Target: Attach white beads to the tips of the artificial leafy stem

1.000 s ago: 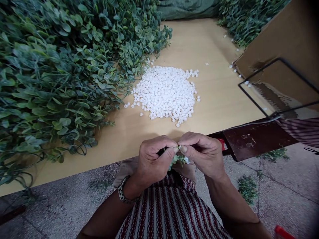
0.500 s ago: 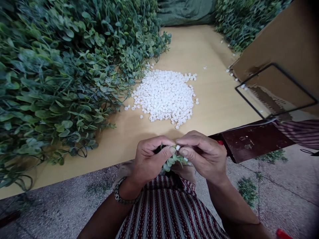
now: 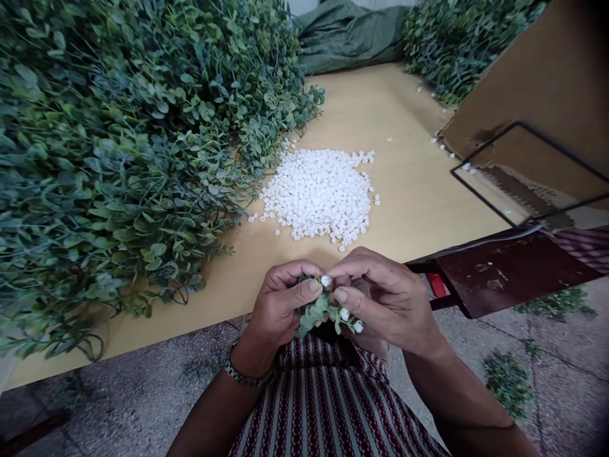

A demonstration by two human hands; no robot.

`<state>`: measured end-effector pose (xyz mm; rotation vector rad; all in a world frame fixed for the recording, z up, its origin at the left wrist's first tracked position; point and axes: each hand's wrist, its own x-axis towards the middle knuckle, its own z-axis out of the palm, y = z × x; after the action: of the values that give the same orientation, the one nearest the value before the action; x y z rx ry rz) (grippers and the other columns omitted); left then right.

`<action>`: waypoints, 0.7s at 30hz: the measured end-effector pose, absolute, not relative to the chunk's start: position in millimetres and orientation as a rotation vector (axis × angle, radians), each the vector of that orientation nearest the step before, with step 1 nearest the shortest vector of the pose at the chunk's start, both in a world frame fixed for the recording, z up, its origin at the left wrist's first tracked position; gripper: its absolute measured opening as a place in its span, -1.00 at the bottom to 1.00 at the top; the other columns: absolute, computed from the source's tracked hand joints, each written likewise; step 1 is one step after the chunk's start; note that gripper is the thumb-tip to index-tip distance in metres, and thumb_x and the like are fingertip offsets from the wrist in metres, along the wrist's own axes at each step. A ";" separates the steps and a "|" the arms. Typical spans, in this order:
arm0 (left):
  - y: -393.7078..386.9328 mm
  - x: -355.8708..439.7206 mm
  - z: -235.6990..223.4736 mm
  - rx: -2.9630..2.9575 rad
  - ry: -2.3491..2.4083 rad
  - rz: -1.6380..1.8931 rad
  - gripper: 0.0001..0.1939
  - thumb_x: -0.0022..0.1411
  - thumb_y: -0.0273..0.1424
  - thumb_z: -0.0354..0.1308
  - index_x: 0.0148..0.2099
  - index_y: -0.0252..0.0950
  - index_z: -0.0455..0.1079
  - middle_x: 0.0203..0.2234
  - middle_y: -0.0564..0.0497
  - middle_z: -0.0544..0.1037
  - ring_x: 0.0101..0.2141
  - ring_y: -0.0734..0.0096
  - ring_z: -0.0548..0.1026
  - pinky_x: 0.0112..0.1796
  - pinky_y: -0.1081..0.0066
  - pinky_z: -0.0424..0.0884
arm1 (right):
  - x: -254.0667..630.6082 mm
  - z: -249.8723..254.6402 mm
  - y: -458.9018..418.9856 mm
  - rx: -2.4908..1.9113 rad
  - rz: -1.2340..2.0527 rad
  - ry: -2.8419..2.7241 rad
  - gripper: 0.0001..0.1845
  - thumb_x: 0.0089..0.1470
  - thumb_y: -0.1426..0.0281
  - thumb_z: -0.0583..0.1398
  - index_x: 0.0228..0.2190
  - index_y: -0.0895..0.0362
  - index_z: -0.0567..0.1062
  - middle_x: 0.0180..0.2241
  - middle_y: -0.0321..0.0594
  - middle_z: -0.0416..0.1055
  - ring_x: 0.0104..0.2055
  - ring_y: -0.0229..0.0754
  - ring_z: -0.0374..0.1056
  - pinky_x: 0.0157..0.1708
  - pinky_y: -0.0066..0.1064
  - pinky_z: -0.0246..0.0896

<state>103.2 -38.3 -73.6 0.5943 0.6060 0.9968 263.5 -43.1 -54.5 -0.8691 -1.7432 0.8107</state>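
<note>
My left hand (image 3: 278,308) and my right hand (image 3: 385,301) meet just in front of the table's near edge, above my striped lap. Both are closed in a pinch on a small green leafy sprig (image 3: 320,311). A white bead (image 3: 326,280) sits at the sprig's tip between my fingertips, and two more white beads (image 3: 351,320) show lower on it. A heap of white beads (image 3: 321,193) lies on the wooden table (image 3: 409,184) just beyond my hands.
A big pile of green leafy sprigs (image 3: 118,158) covers the table's left side, and more greenery (image 3: 451,44) lies at the far right. A cardboard box (image 3: 537,82) with a black wire frame (image 3: 523,171) stands on the right. Loose sprigs (image 3: 509,381) lie on the floor.
My hands have shifted slightly and turned the sprig, so the white bead at its tip and the two lower beads now show. The view has tilted upward.
</note>
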 end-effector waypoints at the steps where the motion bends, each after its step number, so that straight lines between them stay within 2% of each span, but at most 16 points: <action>1: -39.3 103.8 -73.3 0.589 0.611 0.977 -0.85 -0.01 -0.38 0.38 -0.43 -0.34 0.51 -0.68 0.09 0.48 -0.74 0.60 0.35 -0.71 0.59 0.32 | 265.1 -54.0 -43.2 -0.879 0.834 -1.747 -0.81 0.09 0.50 0.23 -0.20 0.12 0.51 -0.44 -0.30 0.41 -0.40 -0.32 0.35 -0.40 -0.45 0.30; 4: -43.9 107.8 -71.9 0.610 0.645 0.935 -0.78 -0.03 -0.33 0.40 -0.43 -0.35 0.47 -0.70 0.11 0.44 -0.75 0.62 0.31 -0.72 0.59 0.29 | 270.8 -54.5 -44.9 -0.884 0.876 -1.763 -0.79 0.09 0.49 0.25 -0.19 0.09 0.52 -0.45 -0.32 0.39 -0.41 -0.32 0.34 -0.42 -0.45 0.28; 10: -53.9 116.3 -69.5 0.816 0.725 0.911 -0.72 0.03 -0.23 0.34 -0.40 -0.35 0.43 -0.64 0.08 0.41 -0.69 0.60 0.29 -0.67 0.55 0.28 | 282.1 -64.9 -51.3 -0.901 0.798 -1.740 -0.86 0.09 0.53 0.23 -0.29 0.10 0.54 -0.51 -0.32 0.41 -0.48 -0.32 0.32 -0.50 -0.44 0.23; 13: -56.8 118.1 -67.7 0.908 0.780 0.902 -0.81 0.03 -0.32 0.29 -0.34 -0.34 0.44 -0.60 0.07 0.41 -0.63 0.57 0.31 -0.60 0.52 0.31 | 285.3 -72.5 -54.3 -0.936 0.776 -1.673 -0.88 0.09 0.53 0.21 -0.32 0.11 0.53 -0.52 -0.32 0.40 -0.50 -0.32 0.32 -0.52 -0.45 0.23; 16: -58.3 119.4 -66.8 0.945 0.869 0.905 -0.91 0.02 -0.43 0.23 -0.37 -0.35 0.43 -0.59 0.06 0.42 -0.60 0.59 0.30 -0.58 0.55 0.27 | 286.0 -79.7 -57.5 -0.989 0.823 -1.594 -0.93 0.10 0.48 0.21 -0.35 0.12 0.53 -0.51 -0.32 0.40 -0.51 -0.32 0.31 -0.53 -0.45 0.22; 21: -57.2 122.4 -67.4 0.850 0.890 0.895 -0.93 -0.02 -0.44 0.21 -0.43 -0.35 0.40 -0.64 0.09 0.39 -0.65 0.61 0.26 -0.64 0.55 0.23 | 282.7 -85.9 -61.5 -1.030 0.935 -1.465 -0.95 0.09 0.42 0.23 -0.39 0.12 0.52 -0.52 -0.33 0.41 -0.51 -0.34 0.31 -0.51 -0.48 0.22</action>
<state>122.4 -57.2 -67.4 0.8498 0.8900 0.8953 282.7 -61.5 -85.9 -1.0296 -1.4649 0.9349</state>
